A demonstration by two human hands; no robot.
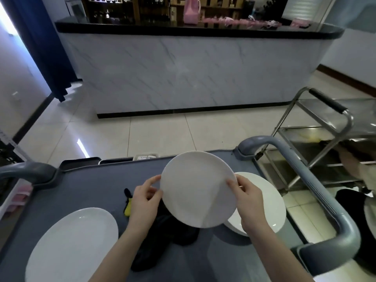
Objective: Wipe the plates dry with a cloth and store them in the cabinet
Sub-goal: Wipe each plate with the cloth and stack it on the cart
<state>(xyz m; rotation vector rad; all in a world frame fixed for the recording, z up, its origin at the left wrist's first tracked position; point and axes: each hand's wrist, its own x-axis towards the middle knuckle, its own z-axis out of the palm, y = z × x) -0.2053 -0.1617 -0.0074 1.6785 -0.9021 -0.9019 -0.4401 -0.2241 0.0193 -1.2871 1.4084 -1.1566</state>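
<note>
Blue curtain (38, 41): hangs at the far left, down to the tiled floor. Left cart handle (34, 171): grey, curved, at the left rear corner of the cart. Tabletop (91, 192): grey cart top that carries the items below. Oval plate (71, 247): white, lying flat on the near left part of the tabletop, well apart from both hands. Yellow-and-black item (128, 207): small, on the tabletop just left of the left hand; what it is cannot be told. Left hand (144, 200): fingers (150, 181) curled round the left rim of the round plate, gripping it. Black cloth (160, 237): crumpled on the tabletop between the forearms, below the left hand and the held plate; whether the hand touches it cannot be told. Counter (183, 74): long, marble-look front and black top, across the background, with a pink jug (191, 12) standing on it. Round plate (197, 190): white, held up off the tabletop between both hands and tilted, above the cloth and overlapping the plate on the right. Right hand (248, 200): thumb on the plate's face, fingers clamped on its right rim. Second round plate (270, 204): white, flat on the right side of the tabletop, partly hidden behind the held plate and the right hand. Right cart handle (313, 186): grey, arched along the right edge. Steel trolley (327, 101): stands on the floor just beyond the cart, to the right.
</note>
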